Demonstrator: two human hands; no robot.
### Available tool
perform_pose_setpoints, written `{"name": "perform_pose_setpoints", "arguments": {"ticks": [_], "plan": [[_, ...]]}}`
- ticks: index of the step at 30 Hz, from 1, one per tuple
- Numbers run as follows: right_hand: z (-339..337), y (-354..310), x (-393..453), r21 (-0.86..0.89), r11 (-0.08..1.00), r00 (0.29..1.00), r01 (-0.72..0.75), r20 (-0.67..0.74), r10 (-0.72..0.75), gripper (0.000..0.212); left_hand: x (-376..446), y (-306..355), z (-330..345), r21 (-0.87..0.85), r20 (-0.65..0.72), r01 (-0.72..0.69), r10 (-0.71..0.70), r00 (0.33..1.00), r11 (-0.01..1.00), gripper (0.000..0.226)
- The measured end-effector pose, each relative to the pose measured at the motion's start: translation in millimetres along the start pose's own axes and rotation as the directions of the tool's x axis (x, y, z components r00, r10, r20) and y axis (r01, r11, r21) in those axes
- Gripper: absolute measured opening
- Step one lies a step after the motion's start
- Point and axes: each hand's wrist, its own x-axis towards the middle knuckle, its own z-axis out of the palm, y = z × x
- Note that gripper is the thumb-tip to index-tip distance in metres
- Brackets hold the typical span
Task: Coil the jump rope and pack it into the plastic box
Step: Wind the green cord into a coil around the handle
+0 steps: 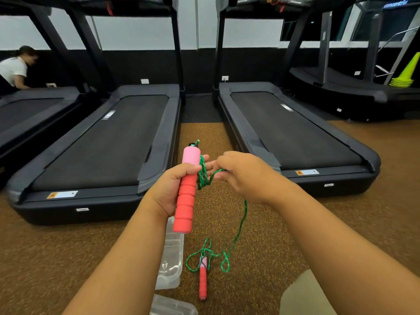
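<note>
My left hand grips one pink and red foam handle of the jump rope, held upright, with several turns of green rope lying over its fingers. My right hand pinches the green rope just beside those turns. From there the rope hangs down to the floor, where it lies in loose loops around the second handle. A clear plastic box sits open on the floor below my left forearm, partly hidden by it. Its clear lid lies at the bottom edge.
Two black treadmills stand side by side ahead, with a strip of brown speckled floor between them. Another person bends over a treadmill at far left. A stack of yellow-green cones stands far right.
</note>
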Motion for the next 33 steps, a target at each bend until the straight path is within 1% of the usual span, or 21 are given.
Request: {"name": "perform_pose_setpoints", "arguments": {"ticks": [2,4,5,6,7,9,10,12,14,18,20,23,27,30,31,33], "plan": [[-1.0,2.0,1.9,0.004,1.000,0.999,-0.021,-0.024,0.021,0.014,-1.1,-1.1,6.2,0.097,0.014,0.006,-0.008,1.000,0.995,0.019],[-1.2,3.7,3.8,0.024,0.999,0.997,-0.036,-0.065,0.037,0.008,-5.0,-2.7,6.3,0.151,0.046,-0.005,-0.002,0.999,0.989,0.025],[-0.8,5.0,5.0,0.032,0.998,0.995,-0.046,-0.091,0.048,0.005,-6.2,-2.9,6.8,0.152,0.059,0.005,-0.014,0.998,0.988,0.025],[-0.7,6.0,6.0,0.041,0.997,0.991,-0.063,-0.112,0.068,0.004,-7.8,-2.2,10.5,0.158,0.064,0.017,-0.027,0.998,0.987,0.019],[-0.7,7.4,7.0,0.057,0.995,0.987,-0.079,-0.133,0.086,0.004,-7.7,-2.3,10.5,0.154,0.087,0.005,-0.019,0.996,0.988,0.022],[-0.9,10.9,8.9,0.097,0.990,0.977,-0.101,-0.178,0.118,0.003,-10.3,-1.8,8.6,0.191,0.130,0.007,-0.032,0.991,0.981,0.047],[-1.6,12.0,9.2,0.117,0.987,0.971,-0.108,-0.198,0.130,0.004,-11.6,-1.5,8.1,0.197,0.141,0.028,-0.056,0.988,0.980,0.055],[-1.8,15.0,10.1,0.154,0.981,0.960,-0.120,-0.233,0.154,0.004,-12.6,-3.4,7.4,0.203,0.167,0.036,-0.071,0.983,0.979,0.068],[-1.6,16.2,10.7,0.198,0.972,0.955,-0.126,-0.242,0.173,0.004,-13.9,-3.1,9.5,0.202,0.191,0.019,-0.058,0.980,0.979,0.073],[-0.4,13.7,10.1,0.290,0.946,0.940,-0.143,-0.260,0.221,0.007,-15.5,-0.4,12.6,0.157,0.223,-0.010,-0.026,0.974,0.988,0.068],[2.5,12.8,8.4,0.365,0.916,0.923,-0.165,-0.271,0.274,0.008,-16.9,1.9,13.9,0.112,0.245,-0.023,-0.005,0.970,0.993,0.067],[10.3,12.6,6.0,0.460,0.867,0.901,-0.190,-0.269,0.340,0.011,-16.3,4.4,16.3,0.068,0.264,-0.052,0.032,0.964,0.996,0.060],[17.6,8.1,3.1,0.514,0.832,0.891,-0.206,-0.252,0.377,0.014,-14.4,6.2,19.1,-0.045,0.298,-0.053,0.064,0.952,0.998,0.060],[21.3,3.1,1.7,0.548,0.810,0.890,-0.209,-0.236,0.390,0.012,-15.4,6.7,19.7,-0.126,0.307,-0.066,0.102,0.946,0.990,0.052],[23.3,2.1,1.2,0.557,0.803,0.893,-0.212,-0.224,0.391,0.010,-15.5,7.4,20.1,-0.143,0.304,-0.074,0.115,0.946,0.987,0.054],[27.3,0.0,-0.1,0.563,0.799,0.904,-0.211,-0.197,0.378,0.008,-15.2,9.6,22.4,-0.180,0.280,-0.085,0.134,0.951,0.980,0.069]]}}
